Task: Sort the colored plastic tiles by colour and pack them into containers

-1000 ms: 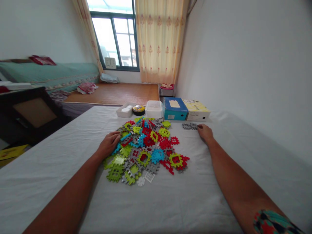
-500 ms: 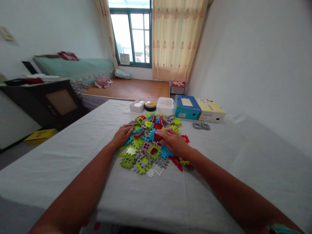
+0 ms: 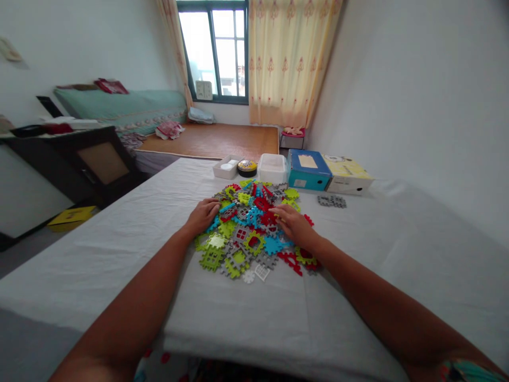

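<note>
A heap of interlocking plastic building pieces (image 3: pixel 240 233) in lime green, grey, red and blue lies on the white-covered table. At its left edge rests my left hand (image 3: pixel 203 215), fingers stretched out against the outer pieces and holding nothing that I can see. My right hand (image 3: pixel 296 225) is over the right side of the heap, fingers extended and touching pieces near a red one (image 3: pixel 268 217). A blue piece (image 3: pixel 253 216) lies just left of those fingertips. Near the front of the heap are a white window-shaped piece (image 3: pixel 262 272) and a small white gear-like piece (image 3: pixel 248 276).
Joined grey pieces (image 3: pixel 332 201) lie apart at the right. Along the table's back stand a white tray (image 3: pixel 219 171), a round black-and-yellow tin (image 3: pixel 247 168), a clear white container (image 3: pixel 272 168), a blue box (image 3: pixel 308 170) and a yellow-white box (image 3: pixel 348 175).
My right hand has drawn back to the right, off the blue piece near the middle of the heap. My left hand stays at the left edge. The view has shifted slightly.
</note>
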`<state>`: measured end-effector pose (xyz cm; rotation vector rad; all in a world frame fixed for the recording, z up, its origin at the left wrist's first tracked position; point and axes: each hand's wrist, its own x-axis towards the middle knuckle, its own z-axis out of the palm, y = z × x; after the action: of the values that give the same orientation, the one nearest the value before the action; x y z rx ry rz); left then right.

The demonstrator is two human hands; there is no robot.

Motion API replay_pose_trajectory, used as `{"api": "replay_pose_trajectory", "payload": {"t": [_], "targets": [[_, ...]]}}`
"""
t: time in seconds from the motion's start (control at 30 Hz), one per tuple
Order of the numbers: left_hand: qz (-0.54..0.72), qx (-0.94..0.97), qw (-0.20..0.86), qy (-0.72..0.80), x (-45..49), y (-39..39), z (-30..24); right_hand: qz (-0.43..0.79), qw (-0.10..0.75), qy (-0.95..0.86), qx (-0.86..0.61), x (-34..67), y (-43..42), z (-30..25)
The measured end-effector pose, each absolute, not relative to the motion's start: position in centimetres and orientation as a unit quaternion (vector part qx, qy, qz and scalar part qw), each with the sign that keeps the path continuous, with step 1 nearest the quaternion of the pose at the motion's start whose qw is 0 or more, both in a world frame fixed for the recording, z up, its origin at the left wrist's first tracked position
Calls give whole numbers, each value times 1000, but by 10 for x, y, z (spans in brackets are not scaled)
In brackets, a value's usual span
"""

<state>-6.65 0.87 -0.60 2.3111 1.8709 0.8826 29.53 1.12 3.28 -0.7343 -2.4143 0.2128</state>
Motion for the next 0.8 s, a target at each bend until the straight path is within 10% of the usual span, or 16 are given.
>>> {"api": "replay_pose_trajectory", "payload": {"t": [0.8], "targets": [[286,741,35,607,-65,6,0,199,314,-848,-379,307,25,37]]}}
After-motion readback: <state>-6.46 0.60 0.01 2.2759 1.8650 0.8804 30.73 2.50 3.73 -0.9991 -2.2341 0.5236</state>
